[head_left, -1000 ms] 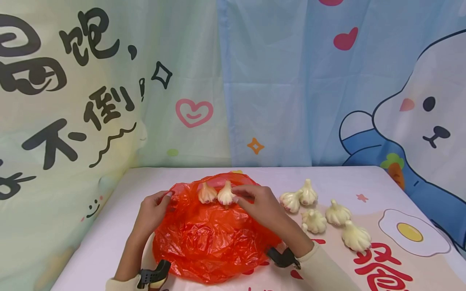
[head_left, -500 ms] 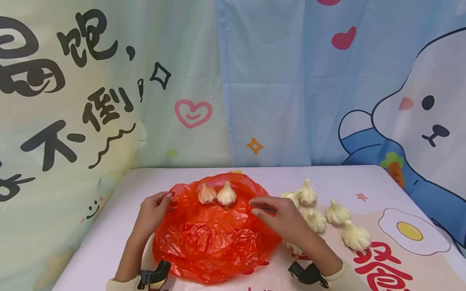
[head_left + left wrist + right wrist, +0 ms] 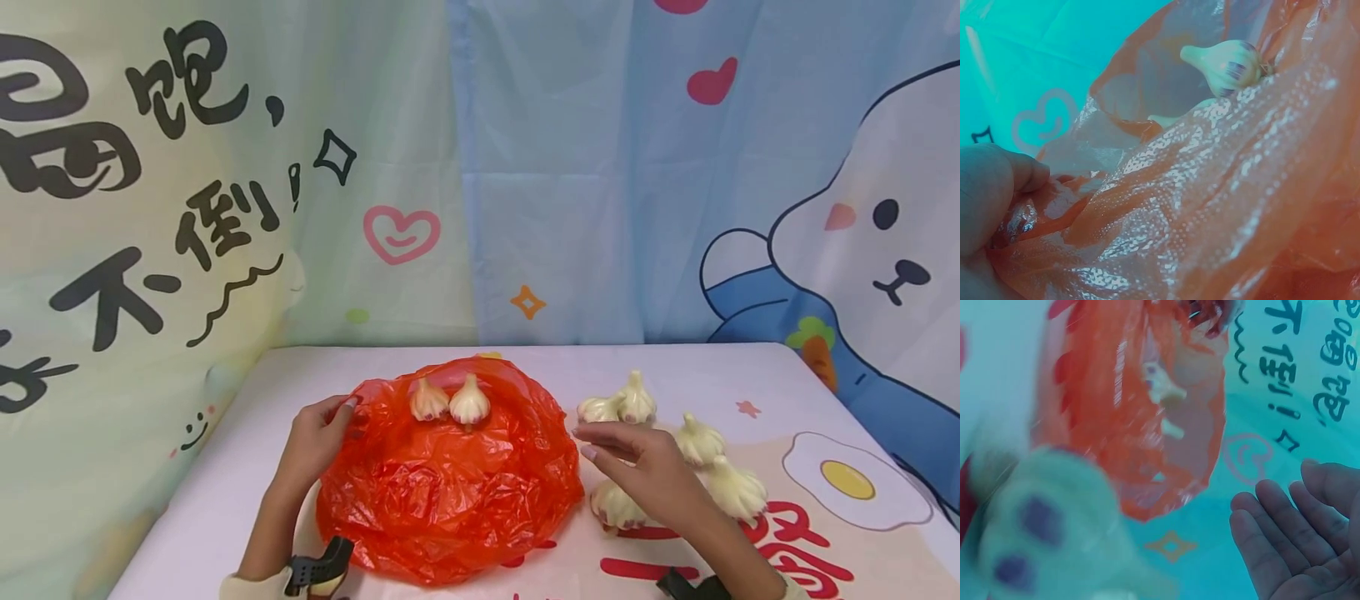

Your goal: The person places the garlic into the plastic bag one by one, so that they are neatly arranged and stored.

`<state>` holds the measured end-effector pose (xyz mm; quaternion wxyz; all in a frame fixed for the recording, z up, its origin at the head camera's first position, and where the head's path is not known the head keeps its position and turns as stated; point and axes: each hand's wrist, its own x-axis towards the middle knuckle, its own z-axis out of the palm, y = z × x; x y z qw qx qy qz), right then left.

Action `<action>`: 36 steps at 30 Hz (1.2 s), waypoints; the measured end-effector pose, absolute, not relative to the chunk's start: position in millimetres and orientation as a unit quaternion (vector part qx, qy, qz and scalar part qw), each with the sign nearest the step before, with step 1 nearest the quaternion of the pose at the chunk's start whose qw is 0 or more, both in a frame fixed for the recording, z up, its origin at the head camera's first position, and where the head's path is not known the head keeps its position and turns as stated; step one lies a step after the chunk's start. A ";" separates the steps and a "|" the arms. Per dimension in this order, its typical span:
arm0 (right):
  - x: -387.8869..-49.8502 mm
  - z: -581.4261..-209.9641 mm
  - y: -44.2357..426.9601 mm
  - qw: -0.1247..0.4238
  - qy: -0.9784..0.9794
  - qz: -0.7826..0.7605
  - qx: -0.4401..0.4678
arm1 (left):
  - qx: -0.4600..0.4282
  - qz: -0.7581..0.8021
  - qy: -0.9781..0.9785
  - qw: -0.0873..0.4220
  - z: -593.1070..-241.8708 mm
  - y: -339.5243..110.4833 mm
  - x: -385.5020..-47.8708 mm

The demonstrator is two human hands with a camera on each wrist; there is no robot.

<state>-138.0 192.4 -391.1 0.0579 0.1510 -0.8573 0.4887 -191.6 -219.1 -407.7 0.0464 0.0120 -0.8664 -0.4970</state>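
A red plastic bag lies on the table with its mouth spread. Two garlic bulbs show inside near its far rim, one pinkish and one whiter. My left hand pinches the bag's left edge, and the left wrist view shows thumb and finger on the crinkled film. Right of the bag, my right hand hovers over loose garlic with nothing in it. Its fingers look fairly straight in the right wrist view, beside a large blurred garlic bulb. One bulb sits just below that hand.
Further loose bulbs lie on the table's right side: two touching at the back, another and a nearer one. The printed tablecloth shows a fried egg and red characters. A patterned curtain hangs behind the table.
My right hand has let go of the whiter garlic bulb in the bag and moved right, out over the loose bulbs. The left hand stays on the bag's edge.
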 end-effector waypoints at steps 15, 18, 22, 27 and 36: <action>-133.7 -404.3 223.1 0.029 -0.869 0.492 0.044 | 0.019 -0.495 -0.868 0.044 -407.1 -217.7 -190.1; -135.1 -408.8 222.1 0.007 -0.869 0.493 0.039 | 0.018 -0.495 -0.868 0.045 -407.3 -217.9 -190.1; -137.1 -414.1 221.1 -0.011 -0.870 0.490 0.047 | 0.016 -0.495 -0.868 0.047 -407.8 -218.3 -190.0; -139.9 -420.7 221.9 -0.029 -0.881 0.470 0.041 | 0.016 -0.498 -0.866 0.045 -407.5 -218.6 -190.2; -138.9 -425.1 222.6 -0.046 -0.893 0.443 0.059 | 0.004 -0.500 -0.864 0.050 -408.5 -219.7 -191.6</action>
